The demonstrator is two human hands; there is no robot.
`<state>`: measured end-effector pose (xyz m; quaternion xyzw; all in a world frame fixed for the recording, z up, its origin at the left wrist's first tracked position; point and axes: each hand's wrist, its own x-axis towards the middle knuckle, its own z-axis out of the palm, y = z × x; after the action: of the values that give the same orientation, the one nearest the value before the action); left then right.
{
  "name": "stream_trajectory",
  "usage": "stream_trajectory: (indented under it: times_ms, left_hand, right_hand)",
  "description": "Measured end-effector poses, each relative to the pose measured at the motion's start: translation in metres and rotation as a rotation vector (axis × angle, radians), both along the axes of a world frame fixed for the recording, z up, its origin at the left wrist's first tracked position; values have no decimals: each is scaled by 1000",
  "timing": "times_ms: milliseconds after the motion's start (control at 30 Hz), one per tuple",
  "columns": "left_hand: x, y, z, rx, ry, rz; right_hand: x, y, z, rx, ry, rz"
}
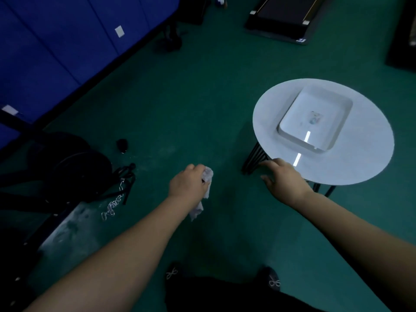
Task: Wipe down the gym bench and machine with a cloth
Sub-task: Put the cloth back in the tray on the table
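My left hand (188, 182) grips a crumpled white cloth (207, 176) over the green floor; a tail of the cloth hangs below my wrist. My right hand (284, 180) is stretched out with relaxed, spread fingers and holds nothing, at the near edge of a round white table (281, 122). The dark gym machine (74, 172) with its black weight plates and a metal chain (112, 204) lies at the left, apart from both hands. A grey metal base bar (67, 230) of the machine runs toward the lower left.
A white rectangular tray (315, 119) sits on the round table, which stands on black legs (254, 158). Blue wall panels (56, 52) rise at the upper left. A treadmill (283, 16) is at the top. A small black object (122, 145) lies on the floor.
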<state>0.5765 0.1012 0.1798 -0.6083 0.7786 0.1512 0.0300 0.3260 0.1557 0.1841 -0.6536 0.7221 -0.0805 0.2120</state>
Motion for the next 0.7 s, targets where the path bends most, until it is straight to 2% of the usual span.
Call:
stream_trajectory:
  times_ms: [300,700]
  left_hand:
    - [-127,2,0,42,46,76]
    - [-267,-125,-11,54,128,92]
  right_hand:
    - [-122,-15,-4,7,-7,10]
    - [-252,-128,-15,50,54,39]
